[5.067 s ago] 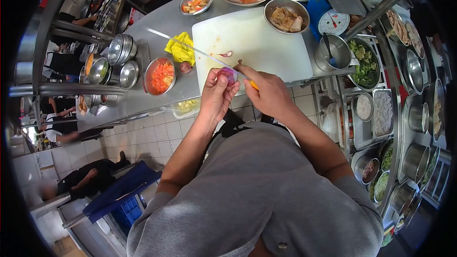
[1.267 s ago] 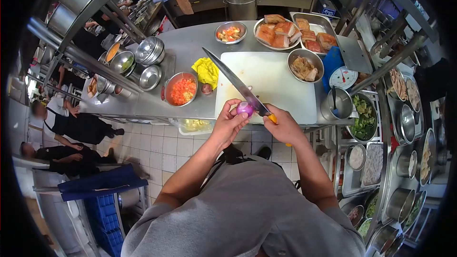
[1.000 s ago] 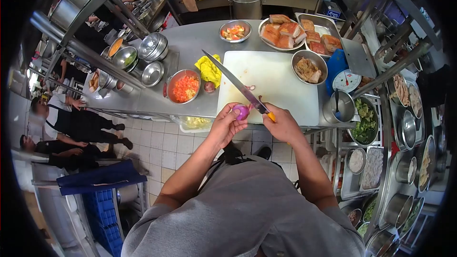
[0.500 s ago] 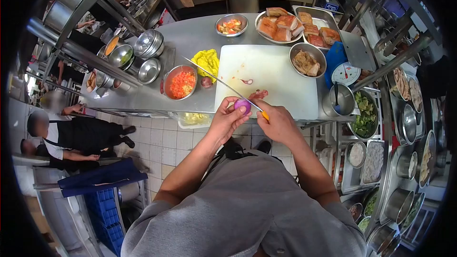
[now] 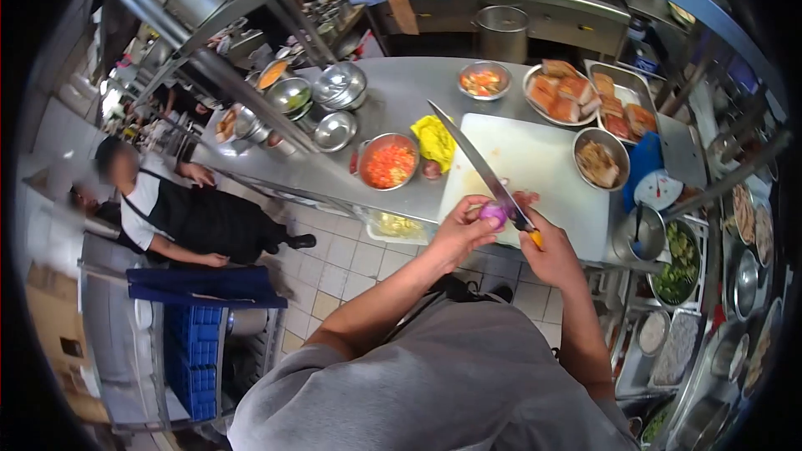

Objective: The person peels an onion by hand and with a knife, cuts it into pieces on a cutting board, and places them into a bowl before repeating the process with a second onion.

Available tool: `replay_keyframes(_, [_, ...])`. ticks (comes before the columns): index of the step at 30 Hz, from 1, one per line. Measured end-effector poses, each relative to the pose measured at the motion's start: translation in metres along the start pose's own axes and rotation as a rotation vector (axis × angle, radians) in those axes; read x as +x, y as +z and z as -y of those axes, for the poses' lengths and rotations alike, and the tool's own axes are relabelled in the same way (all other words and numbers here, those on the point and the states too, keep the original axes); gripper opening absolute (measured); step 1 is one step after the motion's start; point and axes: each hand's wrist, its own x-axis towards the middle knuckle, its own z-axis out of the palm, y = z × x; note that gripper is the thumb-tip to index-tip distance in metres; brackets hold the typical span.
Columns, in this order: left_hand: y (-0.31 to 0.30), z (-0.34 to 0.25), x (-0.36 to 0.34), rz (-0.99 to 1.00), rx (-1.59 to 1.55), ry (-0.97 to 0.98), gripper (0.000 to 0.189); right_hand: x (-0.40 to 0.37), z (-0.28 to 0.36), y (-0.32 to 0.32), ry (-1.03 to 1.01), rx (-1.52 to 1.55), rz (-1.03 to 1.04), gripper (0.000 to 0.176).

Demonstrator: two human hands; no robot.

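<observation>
My left hand (image 5: pixel 459 234) grips a peeled red onion (image 5: pixel 494 215) in its fingertips, at the near edge of the white cutting board (image 5: pixel 543 146). Wrapped round the yellow-and-black handle of a long knife (image 5: pixel 473 155) is my right hand (image 5: pixel 553 254). The blade slants up to the left across the board, its flat side showing, and its base is right beside the onion. Reddish onion peelings (image 5: pixel 525 199) lie on the board behind my right hand. Left of the board, a small red onion (image 5: pixel 431 169) sits by a crumpled yellow cloth (image 5: pixel 433 141).
A bowl of diced tomatoes (image 5: pixel 388 169) stands left of the board. Behind and to the right are a plate of meat slabs (image 5: pixel 561 93), a meat tray (image 5: pixel 622 104) and a bowl of cooked meat (image 5: pixel 601 159). A person in a black apron (image 5: pixel 196 215) stands at the left.
My view has turned left, so the counter sits farther right and lower. The knife blade has rolled to show its broad side. Both hands keep their holds. The person's arm has shifted.
</observation>
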Motion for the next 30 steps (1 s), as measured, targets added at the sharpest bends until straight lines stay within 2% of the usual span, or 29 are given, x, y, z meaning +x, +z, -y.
replay_keyframes(4, [0.008, -0.003, -0.002, -0.039, 0.108, 0.008, 0.044, 0.003, -0.008, 0.002, 0.042, -0.097, 0.054, 0.041])
replay_keyframes(7, [0.008, -0.001, -0.002, -0.043, 0.077, 0.033, 0.047, 0.005, -0.008, 0.003, 0.083, -0.125, 0.052, 0.040])
replay_keyframes(10, [0.003, 0.005, 0.000, -0.021, 0.005, 0.047, 0.045, 0.007, -0.013, 0.006, 0.023, -0.078, -0.003, 0.040])
replay_keyframes(13, [-0.002, 0.015, 0.005, 0.028, -0.081, 0.127, 0.041, 0.010, -0.013, -0.004, 0.110, -0.134, 0.001, 0.037])
replay_keyframes(15, [0.004, 0.005, 0.003, -0.032, -0.134, 0.062, 0.036, 0.007, -0.014, -0.008, 0.139, -0.113, -0.013, 0.039])
replay_keyframes(20, [-0.001, -0.004, 0.007, -0.011, -0.260, -0.022, 0.031, 0.000, -0.002, 0.001, 0.104, 0.030, -0.092, 0.045])
replay_keyframes(28, [0.000, 0.001, 0.011, -0.055, -0.288, -0.058, 0.022, -0.001, 0.007, 0.010, 0.026, -0.113, -0.049, 0.047])
replay_keyframes(30, [-0.004, 0.001, 0.013, -0.015, -0.362, -0.138, 0.026, -0.002, 0.014, 0.007, -0.004, -0.166, -0.045, 0.051])
